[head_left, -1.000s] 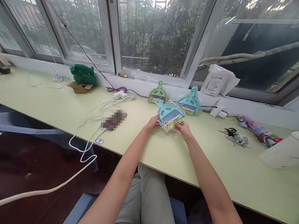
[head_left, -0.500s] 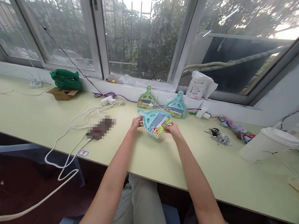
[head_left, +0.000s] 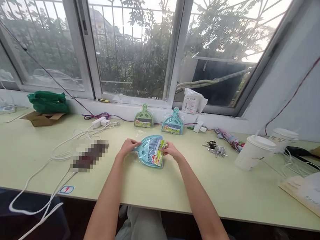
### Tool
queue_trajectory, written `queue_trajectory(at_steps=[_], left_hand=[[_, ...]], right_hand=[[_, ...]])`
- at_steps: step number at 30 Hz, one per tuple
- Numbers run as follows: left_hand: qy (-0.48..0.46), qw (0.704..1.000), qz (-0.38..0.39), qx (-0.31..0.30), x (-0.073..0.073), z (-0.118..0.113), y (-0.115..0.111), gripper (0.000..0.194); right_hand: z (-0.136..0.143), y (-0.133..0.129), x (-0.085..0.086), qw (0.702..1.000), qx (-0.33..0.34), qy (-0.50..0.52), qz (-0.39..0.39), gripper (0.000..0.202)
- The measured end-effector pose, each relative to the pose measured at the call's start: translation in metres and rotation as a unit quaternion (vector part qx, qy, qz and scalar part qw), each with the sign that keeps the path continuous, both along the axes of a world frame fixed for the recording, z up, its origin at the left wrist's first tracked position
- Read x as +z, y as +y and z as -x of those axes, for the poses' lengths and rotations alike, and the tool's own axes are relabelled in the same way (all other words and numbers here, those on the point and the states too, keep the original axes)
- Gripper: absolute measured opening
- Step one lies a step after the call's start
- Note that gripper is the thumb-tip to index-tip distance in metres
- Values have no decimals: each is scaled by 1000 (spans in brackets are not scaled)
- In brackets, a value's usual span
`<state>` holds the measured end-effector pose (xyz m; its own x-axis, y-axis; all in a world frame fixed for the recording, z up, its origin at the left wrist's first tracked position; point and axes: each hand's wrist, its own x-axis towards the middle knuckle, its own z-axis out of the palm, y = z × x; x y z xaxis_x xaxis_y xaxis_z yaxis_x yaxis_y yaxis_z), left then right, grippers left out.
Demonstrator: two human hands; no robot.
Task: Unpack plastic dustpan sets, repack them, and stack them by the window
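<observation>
A light blue dustpan and brush set in clear plastic wrap is held between both hands above the table, its handle pointing left. My left hand is closed on the handle end. The fingers of my right hand pinch the wide edge beside the yellow-green label. Behind it, against the wall under the window, a green set and another blue set stand upright, handles up, both wrapped in plastic.
On the pale green table, white cables and a blurred-out object lie left. A brown box with a green bag stands back left. Keys, an umbrella and a white cup are at the right.
The held set has turned so that its handle points left rather than up and left. My left hand has moved onto the handle end. The whole view has shifted with the head.
</observation>
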<state>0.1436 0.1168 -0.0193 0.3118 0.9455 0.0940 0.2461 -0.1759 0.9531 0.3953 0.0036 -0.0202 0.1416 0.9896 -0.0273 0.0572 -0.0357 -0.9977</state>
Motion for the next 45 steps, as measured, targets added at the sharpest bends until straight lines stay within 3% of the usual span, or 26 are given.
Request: queue_trajectory(at_steps=[4,6,8,11,13,15,19,21,25,29,31,34,39,45], left_hand=[[-44,997,-50,-28,2,1,0,34],[-94,994,-57,14,2,4,3,33],[-137,980,-71,129,2,9,7,32],[-236,906,-75,342,2,21,17,26],[-323,859,-34,395,4,29,23,26],[-406,840,11,361,7,35,26,35],[-488,854,31,175,12,30,23,59],[-451,884,73,101,12,18,17,62],[-291,943,162,-8,2,-22,0,51],[-191,956,180,-128,-14,-59,-20,44],[-190,961,158,-128,-19,-69,-24,41],[-219,966,127,-45,-20,-71,-21,36],[-217,967,129,31,-16,-64,-13,32],[-180,973,138,27,-14,-64,-18,34]], right_hand=[[-3,0,7,1000,-11,11,-16,45],[-11,-1,10,999,-32,22,-33,45],[-23,0,10,996,-68,39,-40,40],[-40,1,4,979,-173,107,-23,33],[-48,3,-2,957,-246,151,-12,33],[-50,4,-8,942,-289,171,-12,33],[-44,8,-16,928,-322,188,-13,32],[-39,9,-18,926,-325,192,-11,31],[-31,12,-17,933,-305,189,-7,32],[-17,14,-17,958,-228,176,-11,31],[-9,16,-19,980,-144,134,-3,33],[-9,17,-20,996,-58,58,30,37],[-56,6,-16,967,-187,168,40,25],[-118,-28,-16,926,-306,218,-28,12]])
